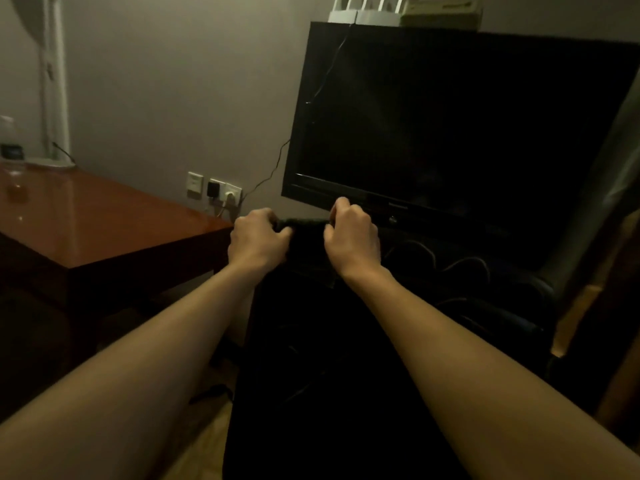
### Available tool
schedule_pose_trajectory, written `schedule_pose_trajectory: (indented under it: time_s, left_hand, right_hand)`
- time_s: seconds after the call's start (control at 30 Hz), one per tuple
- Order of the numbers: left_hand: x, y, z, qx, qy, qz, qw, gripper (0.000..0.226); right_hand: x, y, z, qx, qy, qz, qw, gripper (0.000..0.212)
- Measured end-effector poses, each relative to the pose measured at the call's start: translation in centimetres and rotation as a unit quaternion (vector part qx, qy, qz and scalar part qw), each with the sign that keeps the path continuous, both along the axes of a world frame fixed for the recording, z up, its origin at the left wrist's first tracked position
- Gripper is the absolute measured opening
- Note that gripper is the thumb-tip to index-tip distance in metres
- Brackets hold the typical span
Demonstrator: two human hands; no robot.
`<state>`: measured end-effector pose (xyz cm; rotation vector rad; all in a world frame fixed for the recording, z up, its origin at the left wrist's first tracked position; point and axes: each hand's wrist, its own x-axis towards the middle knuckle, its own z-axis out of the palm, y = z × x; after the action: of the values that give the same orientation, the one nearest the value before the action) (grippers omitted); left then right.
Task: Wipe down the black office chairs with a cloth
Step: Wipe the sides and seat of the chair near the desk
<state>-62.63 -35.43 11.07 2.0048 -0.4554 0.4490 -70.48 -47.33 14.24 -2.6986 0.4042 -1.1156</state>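
we face a flat rectangular tv (450,133), its glossy black screen dark; a small logo sits on the lower bezel but we cannot read it. a thin cable (325,74) runs down over its upper left corner. below and in front of us stands the black chair (311,358), so dark in this dim light that we make out little beyond a tall matte back reaching up to our hands. to the left is the table (104,230), a polished reddish-brown wooden top with a sharp corner and a glossy sheen. a white lamp (52,81) stands at its far edge, and a clear plastic bottle (10,143) with a dark label, unreadable, stands just beside it. on the grey wall sit white square sockets (214,190) with a black plug and a white plug in them. loose cables (460,268) curl under the tv. our left hand (258,239) and right hand (351,233) each have a grip curled tight on the cloth (301,224), a dark, soft, rolled strip stretched between them at the top edge of the chair back. white boxes (360,8) rest on top of the tv.
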Motion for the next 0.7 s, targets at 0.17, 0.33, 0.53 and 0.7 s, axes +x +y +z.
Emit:
schedule_pose_trajectory:
  time_s: [0.17, 0.33, 0.53, 0.7]
  left_hand:
    - [3.7, -2.4, -1.1, -0.039, -0.024, 0.027, 0.999, 0.026]
    - [2.8, -3.3, -4.2, -0.118, -0.142, 0.012, 0.983, 0.053]
    - [2.4, -4.1, -6.5, 0.015, -0.263, -0.015, 0.965, 0.041]
    - [1.4, -5.4, -5.5, 0.04, -0.243, -0.034, 0.969, 0.031]
  right_hand:
    - [4.8, 0.1, -2.1, -0.108, -0.038, -0.02, 0.993, 0.031]
    - [6.6, -0.7, -5.9, -0.285, -0.085, -0.043, 0.954, 0.025]
    - [6.9, -3.0, -7.1, -0.329, -0.087, -0.008, 0.94, 0.032]
    - [5.7, -5.7, -6.7, -0.327, -0.113, 0.037, 0.938, 0.014]
